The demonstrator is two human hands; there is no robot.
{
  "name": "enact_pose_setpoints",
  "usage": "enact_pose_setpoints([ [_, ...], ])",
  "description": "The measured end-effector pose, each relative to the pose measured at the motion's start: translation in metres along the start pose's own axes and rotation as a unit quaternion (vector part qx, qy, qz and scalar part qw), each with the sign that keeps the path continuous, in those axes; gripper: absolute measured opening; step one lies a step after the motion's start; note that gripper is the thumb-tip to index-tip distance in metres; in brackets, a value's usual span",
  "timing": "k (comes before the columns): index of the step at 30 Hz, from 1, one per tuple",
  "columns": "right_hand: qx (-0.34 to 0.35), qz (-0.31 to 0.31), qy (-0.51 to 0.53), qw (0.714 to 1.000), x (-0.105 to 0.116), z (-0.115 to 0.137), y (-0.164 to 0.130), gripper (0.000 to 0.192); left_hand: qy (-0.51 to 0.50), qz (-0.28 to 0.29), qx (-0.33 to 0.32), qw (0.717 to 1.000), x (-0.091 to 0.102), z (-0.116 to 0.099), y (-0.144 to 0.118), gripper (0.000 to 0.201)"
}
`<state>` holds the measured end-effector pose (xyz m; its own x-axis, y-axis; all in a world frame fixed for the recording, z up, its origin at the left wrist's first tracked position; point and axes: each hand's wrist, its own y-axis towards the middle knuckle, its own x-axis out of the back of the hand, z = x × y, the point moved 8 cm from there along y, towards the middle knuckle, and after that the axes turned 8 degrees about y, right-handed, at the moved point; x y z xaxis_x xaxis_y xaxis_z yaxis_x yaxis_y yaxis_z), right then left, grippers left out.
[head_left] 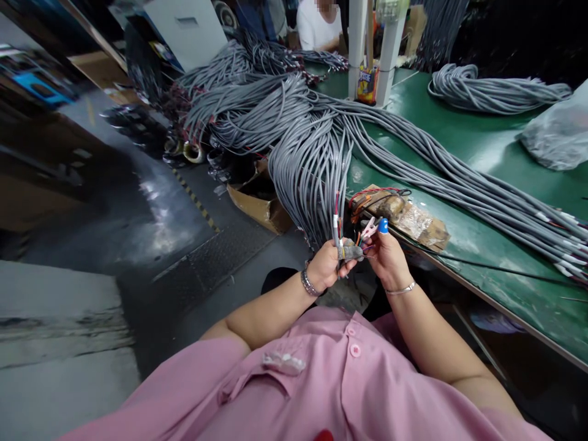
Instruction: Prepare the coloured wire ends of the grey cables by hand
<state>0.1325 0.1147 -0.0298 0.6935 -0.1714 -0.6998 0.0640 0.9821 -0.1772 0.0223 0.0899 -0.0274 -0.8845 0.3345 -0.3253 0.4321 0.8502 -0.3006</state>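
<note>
My left hand (327,263) is closed around the end of a grey cable (337,229) whose thin coloured wires stick up above my fist. My right hand (388,257) is right beside it, pinching the fine coloured wire ends (362,242) between fingertips; one finger wears a blue cap (383,226). Both hands hover just off the near edge of the green table (482,147). A big bundle of grey cables (312,159) hangs over the table edge just beyond my hands.
A taped wooden block with wires (399,214) lies on the table near my right hand. More cable coils (496,92) and a plastic bag (558,131) sit farther back. A cardboard box (257,199) stands on the floor. Another person in white (316,27) sits at the far end.
</note>
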Motion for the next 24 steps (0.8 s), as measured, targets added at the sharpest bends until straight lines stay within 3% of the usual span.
enact_pose_setpoints([
  [6, 0.02, -0.01, -0.013, 1.0, -0.002, 0.002, 0.0, 0.045, 0.001, -0.003, -0.005, 1.0, 0.002, 0.004, 0.002, 0.022],
  [18, -0.086, 0.036, 0.075, 0.993, 0.001, -0.009, -0.004, 0.051, 0.009, -0.02, -0.019, 1.0, 0.006, 0.001, -0.014, 0.03],
  [24, -0.064, 0.043, 0.04, 0.996, -0.001, -0.001, -0.006, 0.034, -0.007, -0.034, -0.032, 0.999, 0.01, -0.003, -0.021, 0.029],
])
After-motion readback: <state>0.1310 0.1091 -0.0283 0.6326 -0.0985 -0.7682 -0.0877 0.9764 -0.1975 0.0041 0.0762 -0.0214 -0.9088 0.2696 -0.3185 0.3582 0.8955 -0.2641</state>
